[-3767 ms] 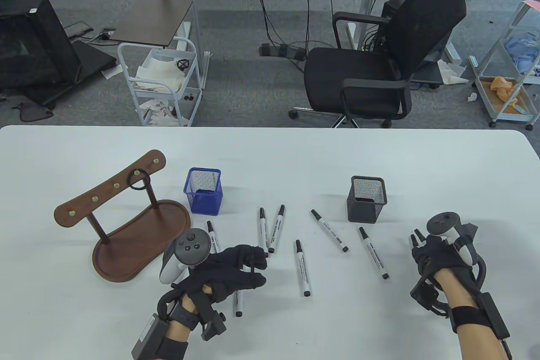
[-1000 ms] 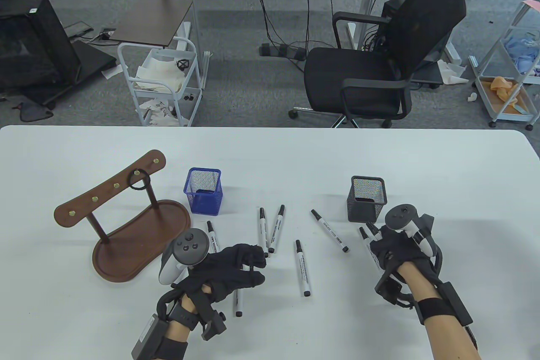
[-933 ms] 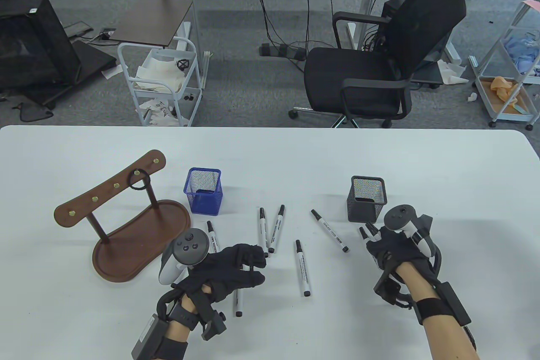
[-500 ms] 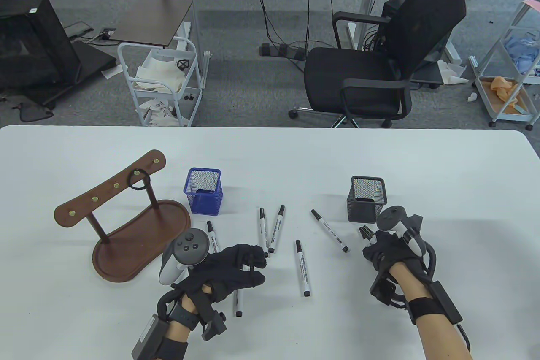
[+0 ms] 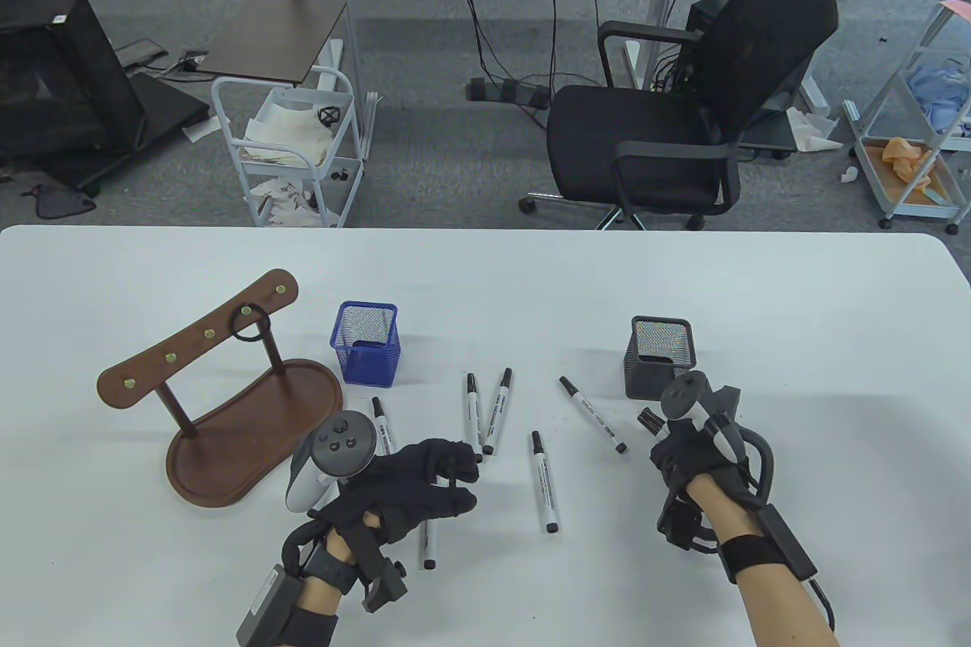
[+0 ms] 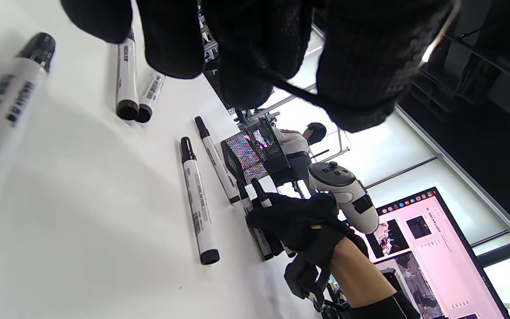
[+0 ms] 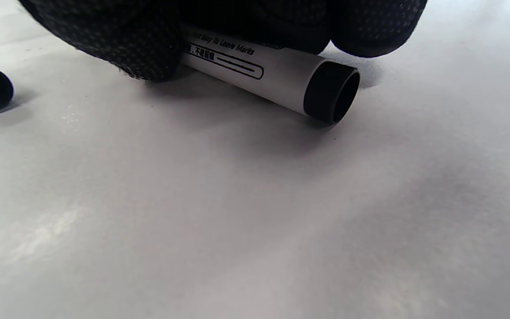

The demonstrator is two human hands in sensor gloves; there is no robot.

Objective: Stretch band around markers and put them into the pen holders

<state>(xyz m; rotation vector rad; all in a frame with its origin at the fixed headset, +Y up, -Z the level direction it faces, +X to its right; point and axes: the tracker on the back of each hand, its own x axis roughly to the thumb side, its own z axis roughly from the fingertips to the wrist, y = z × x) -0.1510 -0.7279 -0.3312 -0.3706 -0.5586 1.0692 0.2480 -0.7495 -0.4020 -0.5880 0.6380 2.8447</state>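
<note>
— Markers (image 5: 544,481) all over the bench (image 5: 485,275), seven or so, loose between the blue holder (image 5: 366,342) and the black holder (image 5: 658,358). Why is the right hand (image 5: 686,450) down flat like that?

— Its fingers are curled over one marker (image 7: 272,75), pressing it to the bench. From the wrist view the marker lies right under the fingertips (image 7: 117,48), its black end poking out toward the camera. I'd guess that one is being gathered to start a bundle.

— And the left hand (image 5: 425,480)?

— Fingers bent, with a thin dark band (image 6: 299,91) stretched across them. Probably held ready to slip round the markers once they're together. One marker lies partly beneath that hand, two more just past its fingertips.

— Another band anywhere?

— One hangs on a peg of the wooden rack (image 5: 227,404), well apart from both hands. Both holders look empty, though I can't see to the bottom.
</note>
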